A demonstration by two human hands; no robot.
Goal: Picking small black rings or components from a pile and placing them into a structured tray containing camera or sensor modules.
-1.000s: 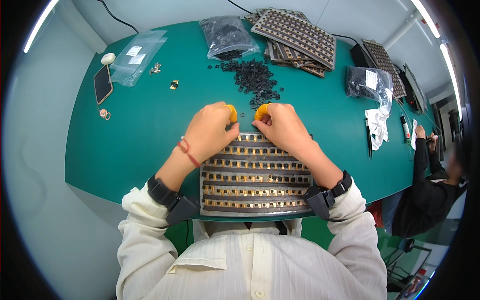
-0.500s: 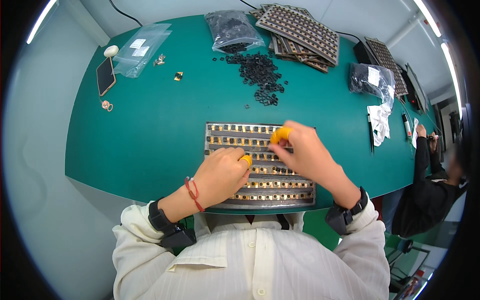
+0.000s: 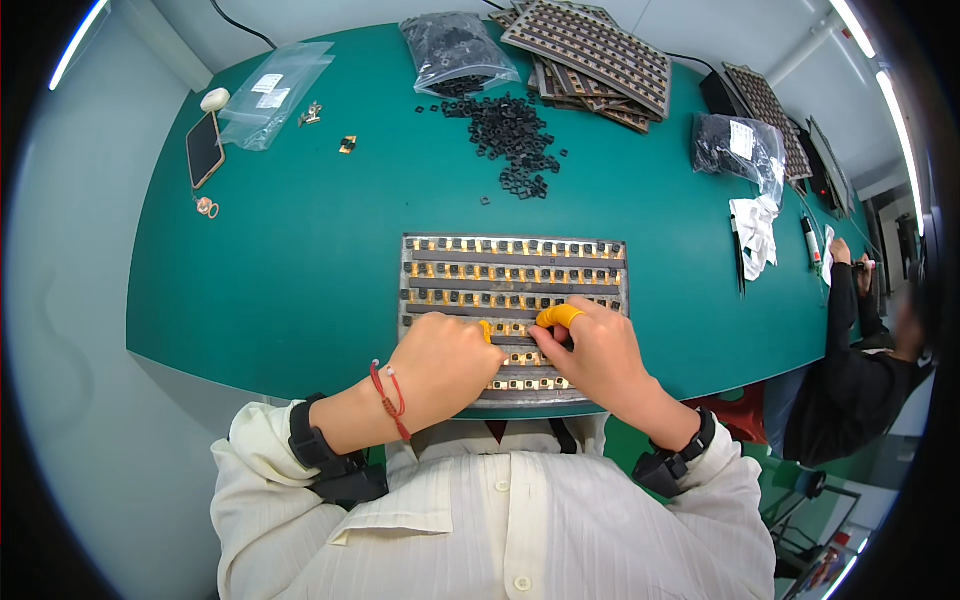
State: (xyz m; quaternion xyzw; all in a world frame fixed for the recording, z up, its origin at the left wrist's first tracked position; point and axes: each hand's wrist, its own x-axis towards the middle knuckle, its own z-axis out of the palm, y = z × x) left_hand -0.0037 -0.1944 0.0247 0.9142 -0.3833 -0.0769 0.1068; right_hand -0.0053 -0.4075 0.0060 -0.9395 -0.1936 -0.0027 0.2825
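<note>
A metal tray [image 3: 480, 258] with rows of small gold-coloured pieces and black square parts lies on the table in front of me. My left hand [image 3: 438, 362] rests over its lower left part, fingers curled in, a yellow finger cot [image 3: 486, 331] on one fingertip. What those fingers hold, if anything, is hidden. Close beside it, my right hand [image 3: 600, 352] is at the fourth row, thumb and index finger pinched together. A yellow cot [image 3: 560, 316] covers that index finger. Whatever is in the pinch is too small to make out.
Loose black square parts [image 3: 508, 135] spill from a clear bag [image 3: 455, 52]. Behind are stacked trays [image 3: 600, 60]. At left lie a phone [image 3: 205, 150] and a plastic bag [image 3: 280, 90]; at right, another parts bag [image 3: 735, 150], tweezers [image 3: 739, 258] and a co-worker [image 3: 850, 390].
My right hand has come down and left from the upper rows to the fourth row, beside my left hand. The left hand has shifted slightly lower. The whole view has shifted slightly.
</note>
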